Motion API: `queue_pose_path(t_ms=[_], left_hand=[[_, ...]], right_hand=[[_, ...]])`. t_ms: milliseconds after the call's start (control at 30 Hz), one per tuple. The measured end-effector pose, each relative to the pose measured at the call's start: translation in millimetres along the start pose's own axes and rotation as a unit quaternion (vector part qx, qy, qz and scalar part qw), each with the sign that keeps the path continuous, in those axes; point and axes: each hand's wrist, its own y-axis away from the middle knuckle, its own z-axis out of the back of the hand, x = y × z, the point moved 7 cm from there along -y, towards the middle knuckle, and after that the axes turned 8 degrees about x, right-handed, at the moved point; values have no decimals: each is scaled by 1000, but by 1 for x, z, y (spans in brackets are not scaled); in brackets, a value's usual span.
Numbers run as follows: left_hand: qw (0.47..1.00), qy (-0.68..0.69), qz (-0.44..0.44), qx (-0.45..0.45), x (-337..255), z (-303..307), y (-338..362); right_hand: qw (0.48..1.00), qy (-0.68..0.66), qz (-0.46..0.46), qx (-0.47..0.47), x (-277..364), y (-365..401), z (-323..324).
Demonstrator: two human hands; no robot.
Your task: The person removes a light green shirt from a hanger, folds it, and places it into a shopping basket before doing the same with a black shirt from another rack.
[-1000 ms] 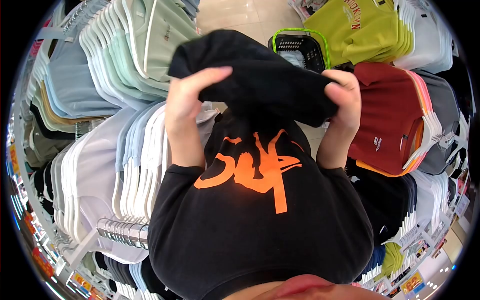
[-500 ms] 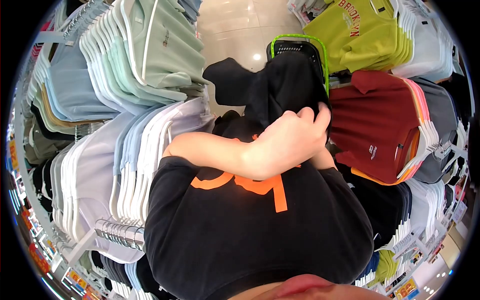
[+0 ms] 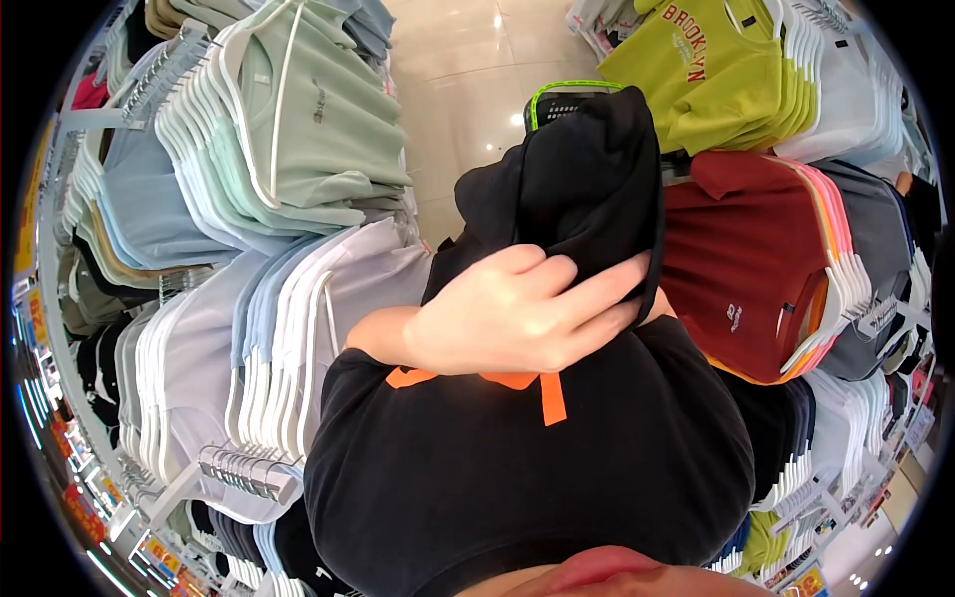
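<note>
A black cloth garment (image 3: 587, 189) hangs bunched in front of my chest. My left hand (image 3: 527, 308) reaches across from the left and lies against its lower part, fingers curled at the fabric's right edge. Of my right arm only a bit of forearm (image 3: 660, 306) shows beside the cloth; the right hand is hidden behind it. Beyond the garment, a black shopping basket (image 3: 559, 107) with a bright green handle (image 3: 567, 84) is mostly covered. I wear a black T-shirt (image 3: 527, 478) with orange print.
Racks of hanging shirts stand close on both sides: pale green shirts (image 3: 328, 119) and white shirts (image 3: 368, 264) on the left, yellow-green shirts (image 3: 696, 80) and dark red shirts (image 3: 741, 259) on the right. A glossy tiled floor (image 3: 448, 119) runs between them.
My left hand has moved left and toward my chest. The garment's left flap has drawn in, the cloth hangs more upright, and less of the basket shows.
</note>
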Motion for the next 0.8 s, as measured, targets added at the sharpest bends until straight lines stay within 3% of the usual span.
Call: queue_pose_path(t_ms=[800], left_hand=[[993,27,-97,61,-33,-40,-43]], right_hand=[[990,-135,29,-32,6,0,33]])
